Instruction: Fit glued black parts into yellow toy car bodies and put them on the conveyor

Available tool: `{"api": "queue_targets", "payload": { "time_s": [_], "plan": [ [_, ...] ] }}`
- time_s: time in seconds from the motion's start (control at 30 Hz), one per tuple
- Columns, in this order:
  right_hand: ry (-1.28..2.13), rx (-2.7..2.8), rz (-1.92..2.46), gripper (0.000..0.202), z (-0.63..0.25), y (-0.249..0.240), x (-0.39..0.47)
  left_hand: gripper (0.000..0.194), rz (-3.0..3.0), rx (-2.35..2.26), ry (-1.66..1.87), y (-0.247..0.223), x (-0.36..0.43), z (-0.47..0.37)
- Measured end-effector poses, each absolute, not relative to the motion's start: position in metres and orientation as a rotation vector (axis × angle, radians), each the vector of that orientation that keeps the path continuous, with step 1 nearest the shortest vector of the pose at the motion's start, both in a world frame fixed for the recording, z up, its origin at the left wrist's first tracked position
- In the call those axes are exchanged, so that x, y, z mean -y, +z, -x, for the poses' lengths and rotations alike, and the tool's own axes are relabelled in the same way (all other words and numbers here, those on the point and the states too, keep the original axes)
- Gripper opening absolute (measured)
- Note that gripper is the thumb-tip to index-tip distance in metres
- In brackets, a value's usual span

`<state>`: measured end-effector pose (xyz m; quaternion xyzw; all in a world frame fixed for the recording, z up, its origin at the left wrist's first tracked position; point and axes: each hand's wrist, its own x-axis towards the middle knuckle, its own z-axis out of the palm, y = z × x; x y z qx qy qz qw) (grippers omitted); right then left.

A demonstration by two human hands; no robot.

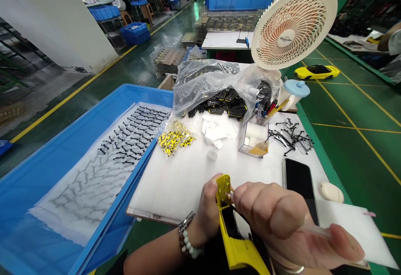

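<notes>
A yellow toy car body (pixel 239 248) with black window parts is tilted near the front edge of the white table. My left hand (pixel 209 204) is closed on its upper end, with the thumb beside the yellow edge. The fingers of my right hand (pixel 275 214) are wrapped round a slim, pale, translucent tool (pixel 316 230), whose tip meets the inside of the car body's upper end. My right hand hides part of the tool and the right side of the body.
A blue tray (pixel 125 89) with rows of small black parts lies left. Further back are a bag of yellow pieces (pixel 175 139), black parts (pixel 224 101), a box (pixel 254 141) and a fan (pixel 294 26). A phone (pixel 300 187) and a white case (pixel 331 192) lie right.
</notes>
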<state>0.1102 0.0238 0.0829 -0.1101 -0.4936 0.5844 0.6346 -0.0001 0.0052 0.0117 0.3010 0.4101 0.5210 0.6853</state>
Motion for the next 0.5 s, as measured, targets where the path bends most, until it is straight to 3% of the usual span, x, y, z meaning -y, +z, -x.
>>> {"api": "queue_targets", "payload": {
  "time_s": [0.5],
  "plan": [
    [1.322, 1.024, 0.339, 0.050, -0.124, 0.059, -0.001, 0.054, -0.617, -0.929, 1.147, 0.008, -0.002, 0.000]
  ]
}}
